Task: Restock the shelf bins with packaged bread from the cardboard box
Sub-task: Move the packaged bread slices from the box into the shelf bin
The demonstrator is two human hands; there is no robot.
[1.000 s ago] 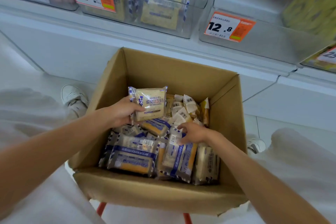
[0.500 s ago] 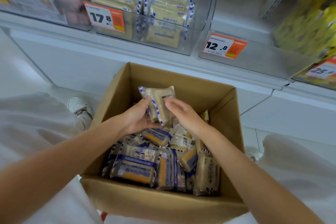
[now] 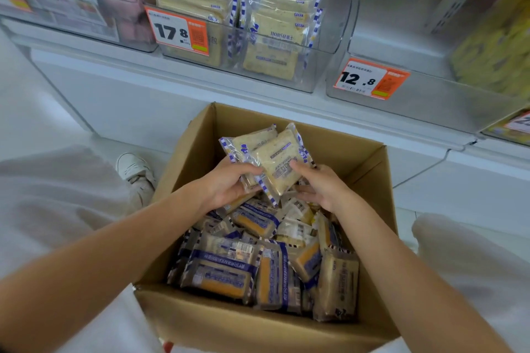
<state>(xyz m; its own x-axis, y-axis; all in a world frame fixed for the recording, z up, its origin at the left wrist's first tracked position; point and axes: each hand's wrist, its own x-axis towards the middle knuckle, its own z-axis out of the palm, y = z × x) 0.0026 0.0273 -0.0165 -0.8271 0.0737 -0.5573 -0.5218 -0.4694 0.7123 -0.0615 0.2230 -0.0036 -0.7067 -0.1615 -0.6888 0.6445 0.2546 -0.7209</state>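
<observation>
Fingers of the left hand (image 3: 226, 185) curl round the near-left edge of two bread packets (image 3: 276, 156); the right hand (image 3: 324, 186) pinches their right corner. The packets, pale slices in clear film with blue-checked seams, overlap, their long axis pointing far and slightly right, held above the cardboard box (image 3: 258, 327). Both forearms reach in from the near side.
</observation>
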